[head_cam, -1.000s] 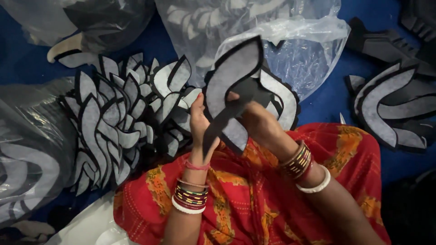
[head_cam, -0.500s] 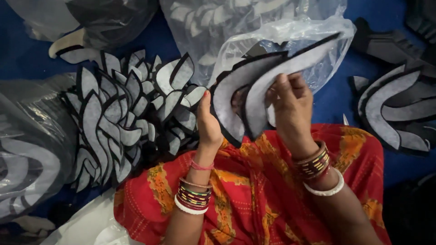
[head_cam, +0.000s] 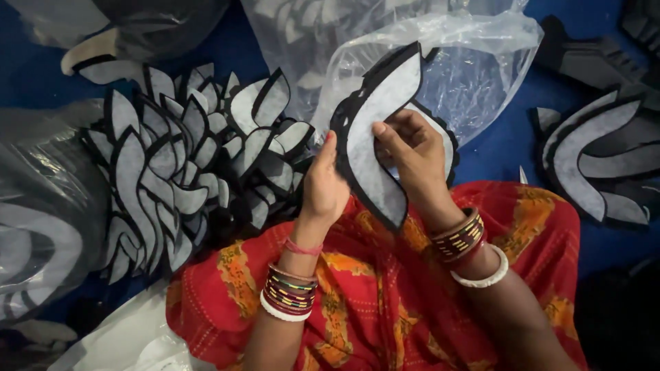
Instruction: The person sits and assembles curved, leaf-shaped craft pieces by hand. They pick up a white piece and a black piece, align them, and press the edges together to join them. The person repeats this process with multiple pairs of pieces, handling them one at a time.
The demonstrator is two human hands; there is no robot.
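Right now both hands pinch one curved grey felt piece [head_cam: 375, 137] above the red lap: left hand [head_cam: 323, 185] grips its left edge, right hand [head_cam: 412, 154] its middle. A loosened pinch might drop it among the cut pieces [head_cam: 179, 165] at left.

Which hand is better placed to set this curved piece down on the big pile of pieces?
Left, probably. The left hand grips the curved grey piece on the side facing the pile of pieces, while the right hand pinches it from the far side.
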